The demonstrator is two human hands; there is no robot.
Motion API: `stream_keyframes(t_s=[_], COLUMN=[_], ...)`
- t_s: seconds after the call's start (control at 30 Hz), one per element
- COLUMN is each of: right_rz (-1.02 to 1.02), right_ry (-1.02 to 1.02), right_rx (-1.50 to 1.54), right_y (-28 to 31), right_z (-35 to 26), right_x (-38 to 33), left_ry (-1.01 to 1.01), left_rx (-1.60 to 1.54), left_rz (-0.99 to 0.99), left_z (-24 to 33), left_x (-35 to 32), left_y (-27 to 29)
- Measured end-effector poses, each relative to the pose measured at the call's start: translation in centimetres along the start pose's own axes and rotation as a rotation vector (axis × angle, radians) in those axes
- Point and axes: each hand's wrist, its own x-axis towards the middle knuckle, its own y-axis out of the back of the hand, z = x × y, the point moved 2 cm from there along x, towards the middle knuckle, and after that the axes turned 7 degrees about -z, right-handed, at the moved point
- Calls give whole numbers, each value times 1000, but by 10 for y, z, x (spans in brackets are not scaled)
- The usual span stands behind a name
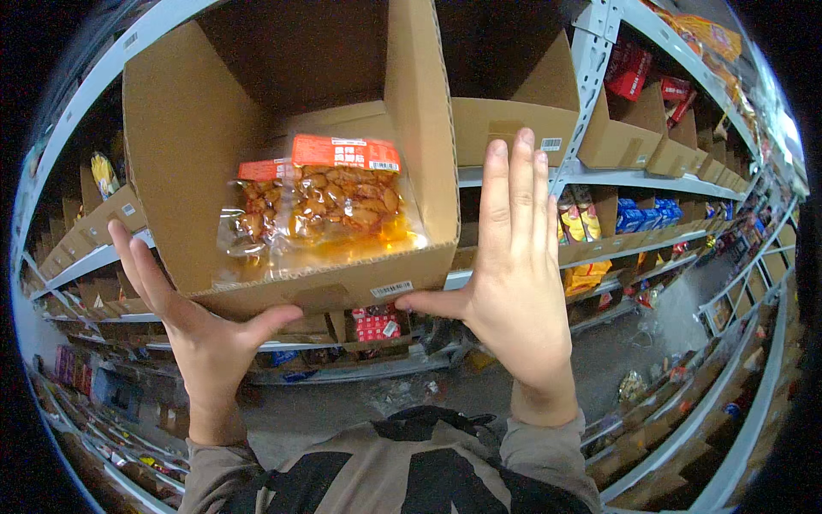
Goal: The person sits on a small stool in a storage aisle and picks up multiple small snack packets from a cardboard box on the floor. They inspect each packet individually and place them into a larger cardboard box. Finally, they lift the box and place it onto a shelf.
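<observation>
- Head view looks along a storeroom aisle: grey metal shelving point(591, 51) on both sides, grey floor point(616, 351) below.
- Red packets point(629, 68) fill upper-right cartons; blue packs point(638, 216) and yellow bags point(575, 224) sit lower.
- An open cardboard box point(257, 120) juts from the shelf, holding clear pouches point(342, 201) of brown food with orange-red header labels.
- Left hand point(205, 338) and right hand point(514, 291), both flat and spread, press the box's front corners.
</observation>
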Motion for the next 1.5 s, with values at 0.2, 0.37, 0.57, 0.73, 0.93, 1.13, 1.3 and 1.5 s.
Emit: stream_keyframes(t_s=[0.2, 0.37, 0.57, 0.73, 0.93, 1.13, 1.3, 1.5], right_rz=[41, 54, 159, 207, 195, 157, 132, 129], right_ry=[-19, -12, -2, 8, -26, -70, -86, -101], right_rx=[-28, -80, -92, -136, -182, -213, -247, -281], right_y=[1, -3, -19, -30, -48, -58, -59, -60], right_z=[3, 3, 10, 21, 26, 31, 29, 25], right_x=[7, 16, 34, 48, 67, 84, 93, 100], left_ry=[56, 60, 17, 6, 37, 65, 63, 86], left_rx=[-99, -40, 56, 93, 168, 220, 229, 254], left_rz=[-15, -36, -21, -6, -30, -45, -35, -47], left_z=[-1, -7, -20, -26, -39, -47, -53, -56], left_x=[4, 3, 22, 33, 43, 53, 57, 62], left_y=[-8, -17, -29, -49, -67, -84, -94, -102])
